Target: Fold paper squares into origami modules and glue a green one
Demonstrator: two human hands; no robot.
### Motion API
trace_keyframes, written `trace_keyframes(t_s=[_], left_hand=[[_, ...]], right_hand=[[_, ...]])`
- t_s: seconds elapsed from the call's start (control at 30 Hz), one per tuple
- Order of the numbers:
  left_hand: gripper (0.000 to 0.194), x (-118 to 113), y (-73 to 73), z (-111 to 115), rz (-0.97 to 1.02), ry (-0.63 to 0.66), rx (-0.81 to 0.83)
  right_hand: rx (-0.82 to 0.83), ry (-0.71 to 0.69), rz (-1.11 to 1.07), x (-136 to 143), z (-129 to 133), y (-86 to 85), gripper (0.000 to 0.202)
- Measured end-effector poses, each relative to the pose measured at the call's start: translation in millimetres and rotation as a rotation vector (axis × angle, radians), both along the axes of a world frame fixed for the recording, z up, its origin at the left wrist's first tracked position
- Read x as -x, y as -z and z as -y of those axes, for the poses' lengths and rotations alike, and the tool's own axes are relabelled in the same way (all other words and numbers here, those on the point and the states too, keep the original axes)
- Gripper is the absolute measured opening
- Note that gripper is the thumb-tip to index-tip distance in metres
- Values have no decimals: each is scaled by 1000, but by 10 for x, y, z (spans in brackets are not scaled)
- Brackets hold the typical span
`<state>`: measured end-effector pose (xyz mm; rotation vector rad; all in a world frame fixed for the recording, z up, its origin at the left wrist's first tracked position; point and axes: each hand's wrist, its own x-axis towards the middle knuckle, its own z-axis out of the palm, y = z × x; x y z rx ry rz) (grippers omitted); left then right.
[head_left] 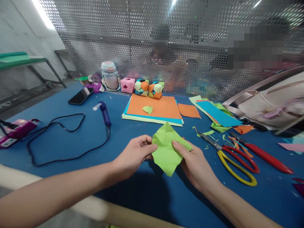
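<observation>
A creased sheet of light green paper (167, 155) is held up over the table between my two hands. My left hand (136, 152) pinches its left edge between thumb and fingers. On the right side, my right hand (192, 161) grips the paper with the thumb on top and the fingers behind, partly hidden. Just beyond lies a stack of orange, blue and pale green sheets (154, 106), with a small folded green piece (147, 109) on it. Scissors (228, 153) with red and yellow handles rest to the right of my right hand.
Folded paper cubes (142, 87) and a bottle (110, 76) stand along the perforated metal screen (114, 38). A glue gun (104, 114) with its cord lies left, near a phone (81, 96). Paper strips (218, 112), a red-handled tool (268, 158) and a bag (273, 91) occupy the right.
</observation>
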<state>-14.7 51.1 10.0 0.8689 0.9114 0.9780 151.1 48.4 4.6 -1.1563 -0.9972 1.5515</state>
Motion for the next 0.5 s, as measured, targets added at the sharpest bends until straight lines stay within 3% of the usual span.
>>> trace_keyframes(t_s=[0.13, 0.27, 0.37, 0.43, 0.5], left_hand=[[24, -15, 57, -15, -8, -86, -42], [16, 4, 112, 4, -345, -199, -376], [7, 32, 107, 15, -612, -168, -628], [6, 41, 96, 13, -688, -129, -654], [16, 41, 94, 6, -713, -102, -623]], right_hand=[[104, 16, -172, 38, -10, -16, 30], [122, 25, -218, 40, 4, 10, 31], [80, 30, -189, 30, 26, 22, 26], [37, 21, -145, 25, 43, 23, 23], [6, 6, -98, 22, 59, 22, 23]])
